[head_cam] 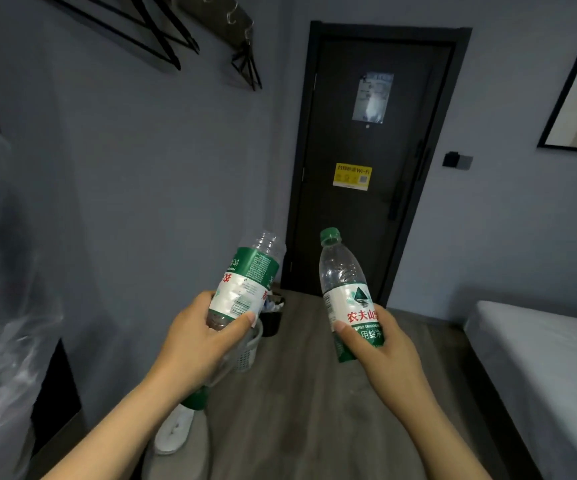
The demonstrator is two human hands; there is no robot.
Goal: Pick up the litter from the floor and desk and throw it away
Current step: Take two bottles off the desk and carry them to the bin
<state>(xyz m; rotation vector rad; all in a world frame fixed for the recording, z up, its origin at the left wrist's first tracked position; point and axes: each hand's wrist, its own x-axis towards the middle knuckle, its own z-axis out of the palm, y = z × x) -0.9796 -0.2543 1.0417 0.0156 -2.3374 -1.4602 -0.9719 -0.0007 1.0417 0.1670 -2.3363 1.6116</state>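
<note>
My left hand (197, 344) grips an empty clear water bottle (245, 282) with a green and white label, held upside down and tilted right; a green end (195, 400) shows under my wrist. In my right hand (380, 348) is a second empty bottle (344, 289), upright, with its green cap on top. Both bottles are held in the air over the wooden floor (314, 410). Past the left bottle, a small black bin (273, 323) with litter in it stands on the floor by the wall, partly hidden.
A white slatted basket (249, 355) stands next to the bin. A white slipper (173, 431) lies on the floor below my left arm. A dark closed door (366, 220) is straight ahead, a grey bed (539, 368) on the right, clear plastic sheeting (0, 289) on the left.
</note>
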